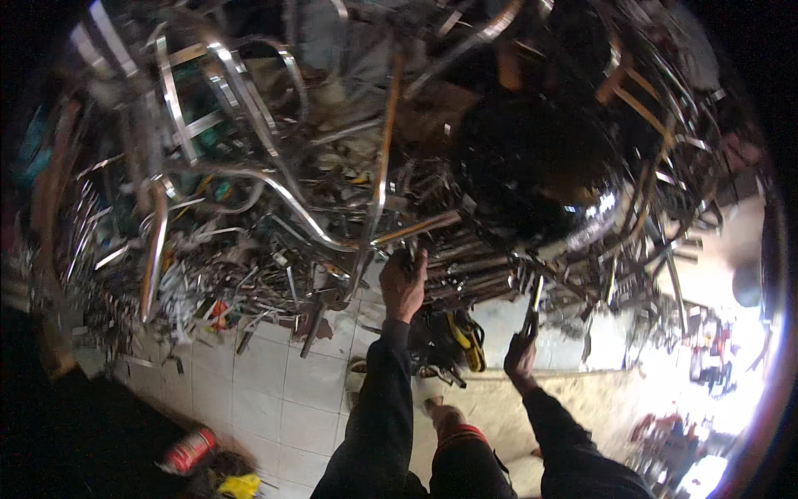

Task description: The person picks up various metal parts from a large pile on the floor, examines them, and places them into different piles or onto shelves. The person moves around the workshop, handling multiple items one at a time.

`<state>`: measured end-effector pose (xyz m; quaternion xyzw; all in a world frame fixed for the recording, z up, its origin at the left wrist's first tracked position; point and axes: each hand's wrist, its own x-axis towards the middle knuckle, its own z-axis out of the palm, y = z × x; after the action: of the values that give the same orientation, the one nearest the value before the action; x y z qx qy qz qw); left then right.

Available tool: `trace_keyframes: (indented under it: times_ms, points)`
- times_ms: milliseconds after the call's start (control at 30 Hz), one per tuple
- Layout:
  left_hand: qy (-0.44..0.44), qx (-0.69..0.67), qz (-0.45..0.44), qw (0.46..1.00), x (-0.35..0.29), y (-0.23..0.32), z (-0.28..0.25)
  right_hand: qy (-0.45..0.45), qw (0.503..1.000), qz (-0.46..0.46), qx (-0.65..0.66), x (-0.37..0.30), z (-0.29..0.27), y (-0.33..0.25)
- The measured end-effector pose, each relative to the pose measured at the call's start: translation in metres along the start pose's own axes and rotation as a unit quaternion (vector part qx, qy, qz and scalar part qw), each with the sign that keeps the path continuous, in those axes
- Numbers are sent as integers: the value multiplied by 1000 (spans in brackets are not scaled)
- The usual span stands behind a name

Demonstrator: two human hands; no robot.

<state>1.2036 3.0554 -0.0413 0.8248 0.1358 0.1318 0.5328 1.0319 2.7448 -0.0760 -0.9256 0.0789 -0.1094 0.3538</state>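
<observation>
Two hands [402, 287] amid tangled chrome tubes [274, 187], red can [189, 450] on tiles.

Sleeves: long and dark, close to black, reaching each wrist, the cuffs snug.
Left hand [402, 287]: bare, ungloved, at about 12 o'clock from its cuff.
Right hand [520, 358]: bare, ungloved, at about 11 o'clock from its cuff.
Legs: dark trousers; the hem on one knee carries a band of red and pale stripes.
Feet: pale open sandals, partly hidden by the left sleeve.
</observation>
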Motion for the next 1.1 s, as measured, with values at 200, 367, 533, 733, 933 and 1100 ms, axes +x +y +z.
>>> trace_keyframes:
  times_ms: [200,367,533,733,933,1100]
  points:
    - [-95,124,123,980,12,-48,-14,89,994,27,-63,-4,12,-2]
    - [-198,75,117,970,27,-89,-10,130,979,156,-37,-2,21,-17]
    - [-224,341,213,888,26,-83,6,133,968,213,17,-2,24,-40]
    - [-117,238,117,957,28,-60,2,165,966,193,57,-7,20,-56]
    - [-112,301,153,935,42,-73,1,185,946,229,135,-14,33,-71]
    - [-64,407,240,879,60,-89,-3,210,941,191,183,-18,32,-65]
